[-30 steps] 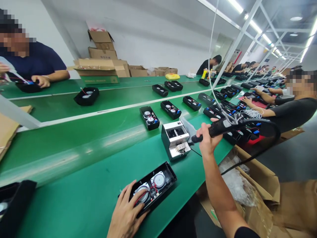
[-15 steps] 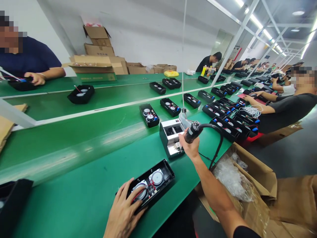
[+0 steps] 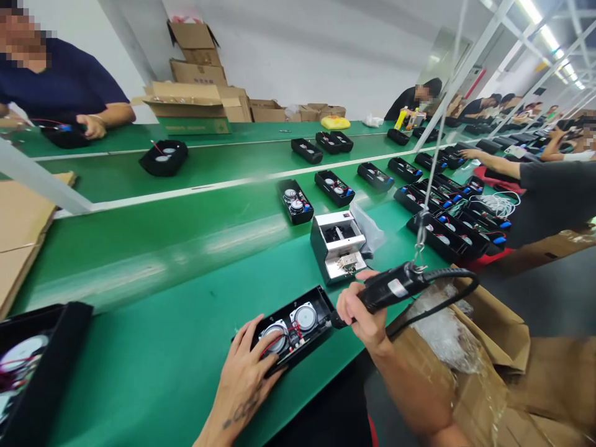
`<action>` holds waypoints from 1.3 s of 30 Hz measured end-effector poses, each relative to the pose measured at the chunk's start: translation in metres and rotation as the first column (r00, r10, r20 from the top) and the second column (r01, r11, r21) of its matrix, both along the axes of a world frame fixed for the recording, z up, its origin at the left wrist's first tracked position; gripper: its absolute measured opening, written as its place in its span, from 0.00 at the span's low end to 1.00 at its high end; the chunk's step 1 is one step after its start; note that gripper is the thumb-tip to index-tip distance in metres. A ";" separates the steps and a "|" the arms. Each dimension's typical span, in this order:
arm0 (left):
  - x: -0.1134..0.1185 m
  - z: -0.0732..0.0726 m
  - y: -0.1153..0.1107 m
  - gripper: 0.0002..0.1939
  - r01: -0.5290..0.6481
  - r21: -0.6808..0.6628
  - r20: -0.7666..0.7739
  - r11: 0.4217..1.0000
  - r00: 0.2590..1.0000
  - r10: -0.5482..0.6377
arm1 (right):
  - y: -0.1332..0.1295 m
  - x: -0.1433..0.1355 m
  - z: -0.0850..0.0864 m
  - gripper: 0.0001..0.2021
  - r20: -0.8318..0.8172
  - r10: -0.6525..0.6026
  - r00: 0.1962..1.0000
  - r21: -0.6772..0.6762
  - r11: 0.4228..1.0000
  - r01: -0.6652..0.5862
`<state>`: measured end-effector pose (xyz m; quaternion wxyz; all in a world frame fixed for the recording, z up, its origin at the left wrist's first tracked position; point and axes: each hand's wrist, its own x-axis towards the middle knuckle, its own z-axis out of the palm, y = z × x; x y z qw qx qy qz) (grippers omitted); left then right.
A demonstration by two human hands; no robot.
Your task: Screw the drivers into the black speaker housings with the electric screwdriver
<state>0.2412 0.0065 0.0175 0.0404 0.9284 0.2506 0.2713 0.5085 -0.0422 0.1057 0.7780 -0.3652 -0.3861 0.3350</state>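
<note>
My left hand point(image 3: 246, 366) grips the near-left end of an open black speaker box point(image 3: 308, 352), fingers over its rim and inside. Two round speakers point(image 3: 305, 317) with red and black wires sit in the box, which lies at a slant on the green bench. My right hand point(image 3: 365, 313) is wrapped around a black electric screwdriver point(image 3: 393, 287), held tilted with its tip end by the box's right end. A cable loops from its back, and it hangs from a cord point(image 3: 421, 226). Behind the box stands a silver and black screw feeder point(image 3: 342, 248).
Several open speaker boxes point(image 3: 335, 188) lie on the green line, with a cluster point(image 3: 437, 239) at the right. Another box point(image 3: 56, 366) is at the near left. Cardboard cartons point(image 3: 493, 323) with plastic wrap stand beside the bench. Co-workers sit across and to the right.
My right hand has brought the screwdriver from the screw feeder down and toward me, to the right end of the speaker box. My left hand stays on the box. The view has shifted slightly.
</note>
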 end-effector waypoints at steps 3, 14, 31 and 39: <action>0.000 -0.002 0.000 0.03 0.003 0.000 -0.004 1.000 1.000 -0.003 | 0.002 -0.012 -0.012 0.15 0.006 0.032 0.999 0.003 0.999 -0.032; 0.001 -0.001 -0.002 0.02 -0.003 -0.014 0.006 1.000 1.000 0.003 | 0.005 -0.025 -0.021 0.15 0.041 0.058 0.997 -0.010 0.998 -0.058; 0.001 -0.017 -0.005 0.06 -0.024 -0.101 0.114 0.995 0.993 0.036 | 0.010 0.008 0.010 0.15 -0.002 -0.099 0.995 0.006 0.995 0.099; 0.003 -0.012 0.003 0.07 -0.013 -0.054 0.130 0.998 0.991 0.020 | 0.020 0.059 0.032 0.17 0.070 -0.453 0.889 0.001 0.891 0.454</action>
